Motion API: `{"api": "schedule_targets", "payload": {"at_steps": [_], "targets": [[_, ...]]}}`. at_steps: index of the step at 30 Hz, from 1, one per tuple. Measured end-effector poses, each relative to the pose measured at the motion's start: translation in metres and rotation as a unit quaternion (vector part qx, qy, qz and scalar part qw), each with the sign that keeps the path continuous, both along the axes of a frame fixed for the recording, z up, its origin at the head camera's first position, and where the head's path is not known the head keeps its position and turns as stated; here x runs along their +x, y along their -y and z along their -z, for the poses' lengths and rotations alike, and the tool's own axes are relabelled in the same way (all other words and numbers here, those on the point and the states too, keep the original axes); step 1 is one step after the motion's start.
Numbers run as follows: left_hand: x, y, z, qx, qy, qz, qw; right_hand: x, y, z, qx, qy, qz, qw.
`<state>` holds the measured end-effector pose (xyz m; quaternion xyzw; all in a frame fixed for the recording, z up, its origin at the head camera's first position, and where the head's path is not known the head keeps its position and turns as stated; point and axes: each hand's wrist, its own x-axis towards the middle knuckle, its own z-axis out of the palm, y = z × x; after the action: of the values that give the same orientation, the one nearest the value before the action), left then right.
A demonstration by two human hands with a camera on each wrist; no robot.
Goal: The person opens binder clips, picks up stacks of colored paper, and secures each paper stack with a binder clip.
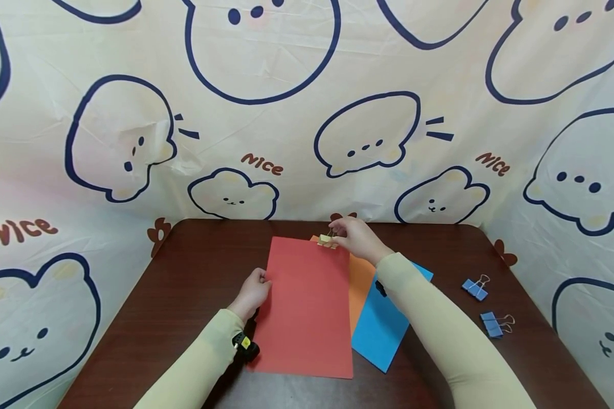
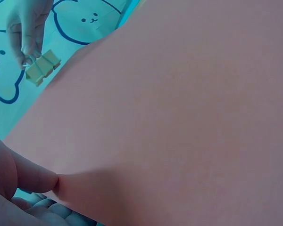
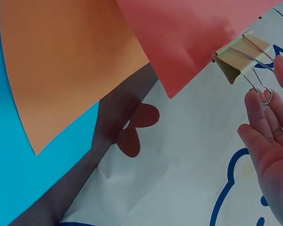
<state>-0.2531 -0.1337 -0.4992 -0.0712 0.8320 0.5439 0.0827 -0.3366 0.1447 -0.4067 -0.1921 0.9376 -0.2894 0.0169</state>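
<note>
A red sheet of paper (image 1: 307, 312) is lifted at a tilt above the brown table. My left hand (image 1: 251, 295) pinches its left edge between thumb and fingers, the thumb (image 2: 35, 174) lying on the red face in the left wrist view. At the sheet's top edge, my right hand (image 1: 358, 238) grips a yellow binder clip (image 1: 326, 241) by its wire handles. In the right wrist view the clip's mouth (image 3: 226, 49) is right at the edge of the red paper, with thumb and fingers on the two handles.
Behind the red paper lie an orange sheet (image 1: 360, 281) and a blue sheet (image 1: 384, 326), both partly covered. Two blue binder clips (image 1: 474, 289) are on the right side of the table (image 1: 204, 267). A printed cloth (image 1: 297, 130) hangs around the table's back and sides.
</note>
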Motion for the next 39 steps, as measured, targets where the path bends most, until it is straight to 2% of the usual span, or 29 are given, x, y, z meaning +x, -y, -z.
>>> {"api": "schedule_targets", "payload": {"at_steps": [9,21,32,39], "targets": [[0.002,-0.002,0.0,0.0,0.004,-0.002,1.0,-0.011,0.007,0.0,0.023,-0.003,-0.012,1.0],[0.002,-0.004,0.003,-0.001,0.005,-0.002,1.0,-0.012,0.013,-0.008,0.053,-0.007,-0.024,0.998],[0.004,-0.004,0.002,0.005,-0.002,-0.004,1.0,-0.011,0.015,-0.002,0.057,0.016,-0.029,0.998],[0.005,-0.005,0.004,0.005,-0.007,-0.006,0.9999,-0.01,0.019,-0.001,0.066,0.016,-0.038,0.997]]}}
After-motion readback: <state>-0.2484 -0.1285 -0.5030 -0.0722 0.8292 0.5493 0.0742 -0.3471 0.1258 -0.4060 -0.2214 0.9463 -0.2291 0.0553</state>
